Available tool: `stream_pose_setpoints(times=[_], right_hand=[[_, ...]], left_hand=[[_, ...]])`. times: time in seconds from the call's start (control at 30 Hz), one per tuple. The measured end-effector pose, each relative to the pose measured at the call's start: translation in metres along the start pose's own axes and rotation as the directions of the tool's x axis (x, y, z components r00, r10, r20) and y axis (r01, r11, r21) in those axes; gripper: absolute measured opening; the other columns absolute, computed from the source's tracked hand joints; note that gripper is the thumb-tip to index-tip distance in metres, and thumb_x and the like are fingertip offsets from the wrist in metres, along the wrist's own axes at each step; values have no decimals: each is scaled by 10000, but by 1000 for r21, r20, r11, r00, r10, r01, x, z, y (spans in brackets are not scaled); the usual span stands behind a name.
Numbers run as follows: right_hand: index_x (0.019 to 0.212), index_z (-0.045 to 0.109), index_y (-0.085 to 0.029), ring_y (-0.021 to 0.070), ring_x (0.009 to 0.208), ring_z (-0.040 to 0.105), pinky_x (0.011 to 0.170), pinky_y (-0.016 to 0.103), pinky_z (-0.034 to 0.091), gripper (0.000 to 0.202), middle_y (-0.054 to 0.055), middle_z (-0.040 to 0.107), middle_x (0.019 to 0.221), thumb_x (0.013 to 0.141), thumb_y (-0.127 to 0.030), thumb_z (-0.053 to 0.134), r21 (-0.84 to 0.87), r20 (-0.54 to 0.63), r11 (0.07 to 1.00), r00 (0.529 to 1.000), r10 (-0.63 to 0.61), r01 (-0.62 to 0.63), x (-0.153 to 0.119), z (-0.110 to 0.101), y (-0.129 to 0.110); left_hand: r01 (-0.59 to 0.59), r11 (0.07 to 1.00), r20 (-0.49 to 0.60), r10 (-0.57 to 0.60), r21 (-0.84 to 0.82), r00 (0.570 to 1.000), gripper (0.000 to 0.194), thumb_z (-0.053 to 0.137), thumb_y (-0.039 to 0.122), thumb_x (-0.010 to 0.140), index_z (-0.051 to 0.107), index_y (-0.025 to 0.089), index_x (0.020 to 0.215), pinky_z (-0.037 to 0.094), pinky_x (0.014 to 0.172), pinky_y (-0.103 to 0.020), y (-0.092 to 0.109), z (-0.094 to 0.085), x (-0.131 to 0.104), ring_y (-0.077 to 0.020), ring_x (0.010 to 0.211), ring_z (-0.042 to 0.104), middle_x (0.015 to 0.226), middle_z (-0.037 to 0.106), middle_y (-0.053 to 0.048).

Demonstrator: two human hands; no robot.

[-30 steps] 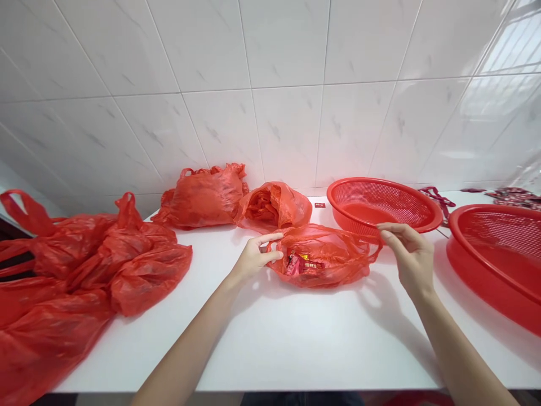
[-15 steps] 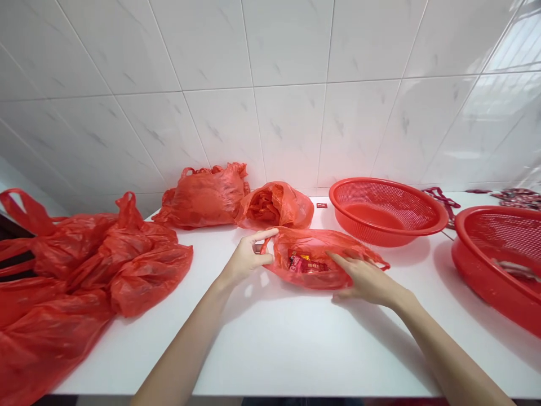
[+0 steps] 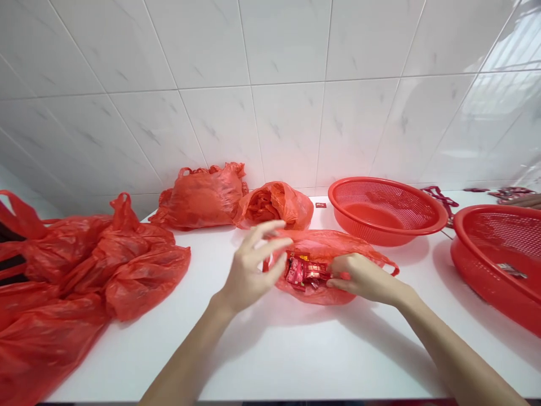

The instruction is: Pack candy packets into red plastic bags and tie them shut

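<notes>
A thin red plastic bag (image 3: 338, 239) lies in front of me with its mouth open towards me. Inside it are several small wrapped packets (image 3: 304, 270), mostly red, with a bit of yellow at the back. My left hand (image 3: 256, 268) is over the bag's left end, fingers spread and slightly blurred, holding nothing. At the right side of the mouth, my right hand (image 3: 366, 276) has its fingers curled and pinched on the bag's near edge. Its fingertips are beside the packets and partly hidden.
Filled red bags (image 3: 143, 259) are heaped at left; another bag (image 3: 203, 197) and a bundle of red bags (image 3: 274, 206) stand by the tiled wall. Two red plastic baskets (image 3: 384, 231) (image 3: 499, 282) are at right. A small red packet (image 3: 320, 205) lies behind.
My left hand has let go of the bag's left edge and opened above it. My right fingers have curled in, and the bag's near side is lower, showing more packets.
</notes>
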State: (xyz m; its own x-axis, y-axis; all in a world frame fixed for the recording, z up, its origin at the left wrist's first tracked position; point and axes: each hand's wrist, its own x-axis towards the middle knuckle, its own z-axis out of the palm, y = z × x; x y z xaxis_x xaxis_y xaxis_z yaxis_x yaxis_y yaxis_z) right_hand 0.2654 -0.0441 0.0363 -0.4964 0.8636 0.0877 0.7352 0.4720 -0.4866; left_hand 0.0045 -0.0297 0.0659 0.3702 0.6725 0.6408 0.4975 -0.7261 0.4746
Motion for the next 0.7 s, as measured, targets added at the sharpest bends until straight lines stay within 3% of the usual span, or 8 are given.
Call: stream_pose_setpoints(times=[0.03, 0.07, 0.13, 0.2, 0.3, 0.5, 0.57, 0.7], right_hand=[[758, 656, -215, 178, 645, 574, 561, 267, 365, 136, 25, 673, 755, 885, -245, 617, -58, -33, 998, 999, 1, -3, 3, 4, 0], [927, 695, -226, 214, 750, 633, 588, 272, 399, 97, 50, 715, 893, 840, -216, 654, -97, -61, 995, 998, -11, 5, 7, 9, 0], [1239, 637, -257, 267, 942, 673, 657, 292, 467, 444, 88, 713, 1133, 801, -198, 681, -95, -64, 994, 996, -57, 51, 13, 18, 1], [1323, 589, -266, 256, 941, 689, 691, 304, 501, 502, 85, 720, 1154, 831, -182, 638, -7, -13, 996, 996, -87, 87, 18, 25, 3], [1145, 670, -239, 219, 815, 695, 715, 318, 515, 320, 49, 759, 998, 878, -125, 534, 123, -13, 988, 996, -87, 88, 21, 29, 11], [951, 686, -197, 249, 853, 685, 756, 354, 510, 284, 94, 756, 953, 864, -85, 439, 34, -304, 999, 952, 39, -30, 22, 27, 29], [954, 670, -193, 239, 827, 671, 722, 333, 494, 309, 92, 745, 924, 850, -62, 409, -24, -368, 998, 929, 39, -51, 23, 28, 32], [1141, 602, -165, 209, 712, 621, 595, 280, 412, 393, 71, 707, 845, 829, -43, 396, -93, -382, 991, 922, 55, -98, 22, 32, 34]], left_hand=[[-77, 997, 97, 76, 6, 992, 276, 528, 200, 928, 762, 243, 1068, 497, 987, -369, 3, 7, -2, -219, 1073, 637, 1263, 666, -93], [-134, 991, 230, 128, 14, 965, 307, 494, 166, 936, 756, 245, 1078, 503, 956, -356, 5, 14, -4, -213, 1042, 651, 1203, 697, -86], [-177, 981, 495, 116, 77, 861, 335, 467, 131, 931, 744, 235, 1087, 509, 898, -349, 3, 24, -8, -221, 984, 673, 1105, 730, -82], [-145, 965, 623, -25, 221, 781, 320, 452, 157, 937, 734, 209, 1079, 512, 845, -357, -3, 31, -10, -238, 932, 685, 1076, 728, -99], [-35, 919, 603, -230, 394, 764, 312, 470, 275, 951, 694, 188, 1150, 510, 843, -388, -15, 37, -9, -286, 985, 681, 1163, 701, -128], [138, 883, 511, -380, 448, 771, 542, 615, 508, 866, 592, 164, 1285, 448, 943, -445, -18, 51, -10, -360, 1130, 638, 1253, 685, -169], [161, 875, 451, -384, 456, 806, 512, 555, 502, 915, 584, 158, 1293, 406, 989, -481, -18, 59, -13, -363, 1165, 616, 1246, 692, -171], [198, 860, 351, -388, 471, 852, 346, 578, 302, 899, 641, 182, 1217, 392, 984, -467, -22, 66, -15, -324, 1119, 616, 1134, 734, -123]])
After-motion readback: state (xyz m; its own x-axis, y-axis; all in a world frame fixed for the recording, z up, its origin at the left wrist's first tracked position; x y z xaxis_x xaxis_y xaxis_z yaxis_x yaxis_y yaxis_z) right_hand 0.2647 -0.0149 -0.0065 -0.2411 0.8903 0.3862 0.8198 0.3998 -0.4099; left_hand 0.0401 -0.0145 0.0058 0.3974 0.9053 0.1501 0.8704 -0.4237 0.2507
